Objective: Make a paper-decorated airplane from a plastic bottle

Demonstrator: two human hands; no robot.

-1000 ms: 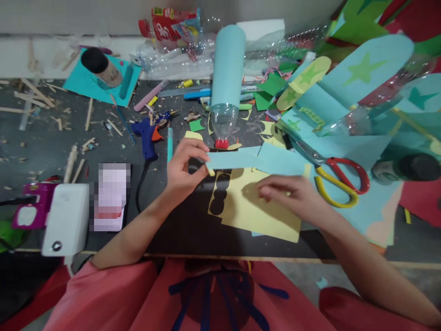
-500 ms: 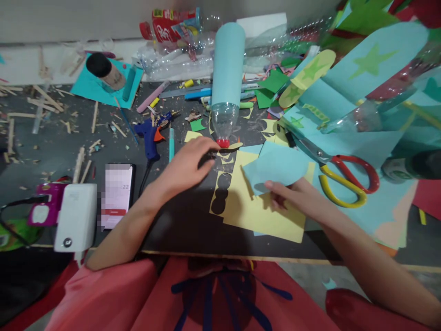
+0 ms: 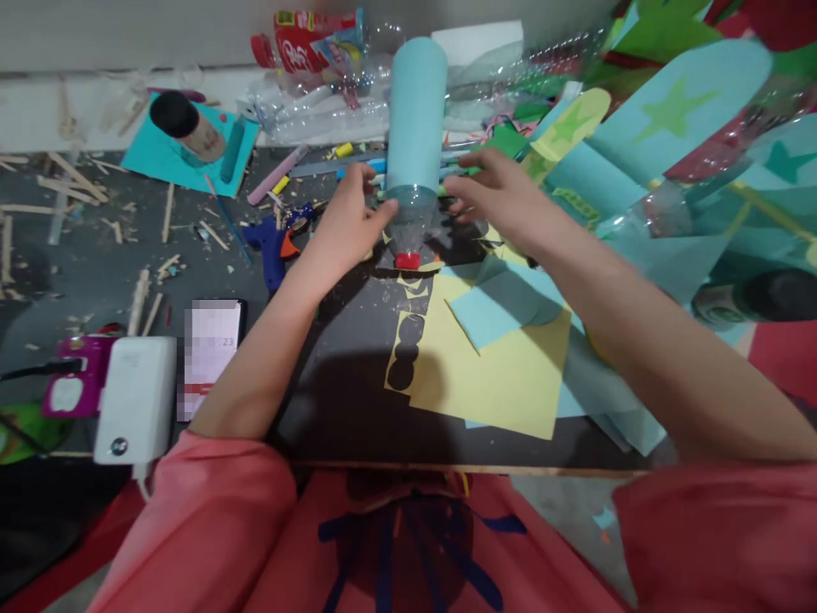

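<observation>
A plastic bottle (image 3: pixel 416 119) wrapped in light blue paper lies on the dark table, its clear neck and red cap (image 3: pixel 408 260) towards me. My left hand (image 3: pixel 357 209) is at the bottle's left side, fingers apart, with the thumb close to the clear part; whether it touches I cannot tell. On the other side my right hand (image 3: pixel 491 191) is held open with spread fingers, a small gap from the bottle. Nearer me lie a light blue paper piece (image 3: pixel 494 311) and a yellow sheet (image 3: pixel 491 387), beside a yellow strip with round holes (image 3: pixel 403 349).
A blue glue gun (image 3: pixel 271 247), a phone (image 3: pixel 214 353) and a white power bank (image 3: pixel 135 400) stand on the left among wood scraps. Clear bottles (image 3: pixel 319 115) line the wall. Papers and a dark-capped jar (image 3: pixel 759 300) fill the right; my right forearm covers the scissors.
My right hand has let go of the light blue paper and moved up and left to the bottle. My left hand has shifted from the cap up along the bottle's side.
</observation>
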